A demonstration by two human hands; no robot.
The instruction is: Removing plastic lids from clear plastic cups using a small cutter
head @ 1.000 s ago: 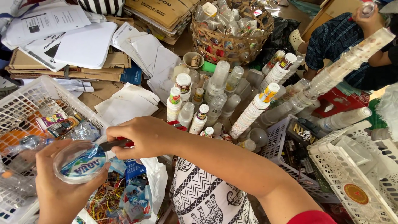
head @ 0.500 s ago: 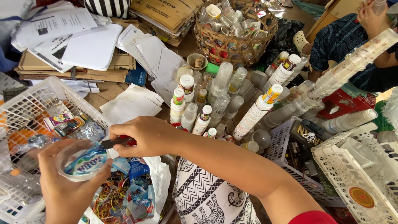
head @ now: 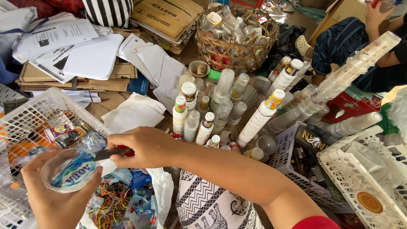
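Clear thin plastic cup [head: 68,169] with blue sealed lid sits in left hand [head: 51,199], fingers [head: 95,176] cupping its rim; it looks light and easily crushed. Right hand [head: 146,146] fingers pinch small dark-bladed knife [head: 112,153] above white plastic basket [head: 29,114].

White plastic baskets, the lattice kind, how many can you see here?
3: one white basket at far left behind the cup-holding left hand, one right of centre beneath the cup stacks, one at lower right. Clutter may hide others.
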